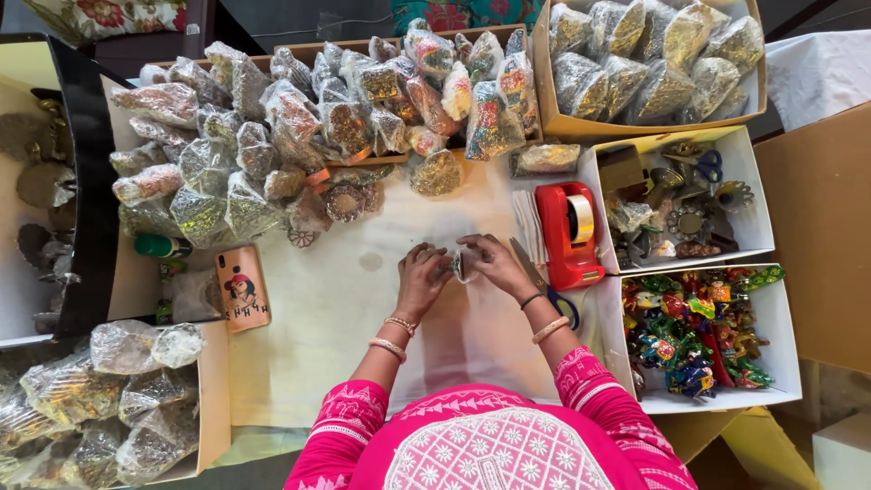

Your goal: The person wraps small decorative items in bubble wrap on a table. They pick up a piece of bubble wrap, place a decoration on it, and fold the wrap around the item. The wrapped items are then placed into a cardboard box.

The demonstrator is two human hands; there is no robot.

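My left hand point(422, 275) and my right hand point(494, 263) meet over the middle of a cream-covered table point(318, 308). Both pinch a small item in clear wrapping point(460, 265) between the fingertips; the fingers hide most of it. Bangles sit on both wrists, and pink embroidered sleeves show at the bottom. A red tape dispenser point(569, 234) stands just right of my right hand. Blue-handled scissors point(544, 283) lie beside that wrist.
A heap of clear-wrapped metallic packets point(299, 127) fills the far side. A cardboard box of similar packets point(653, 59) sits at the far right. White boxes hold metal trinkets point(676, 200) and colourful figurines point(699, 331). A phone point(242, 288) lies on the left. More packets point(109, 399) sit near left.
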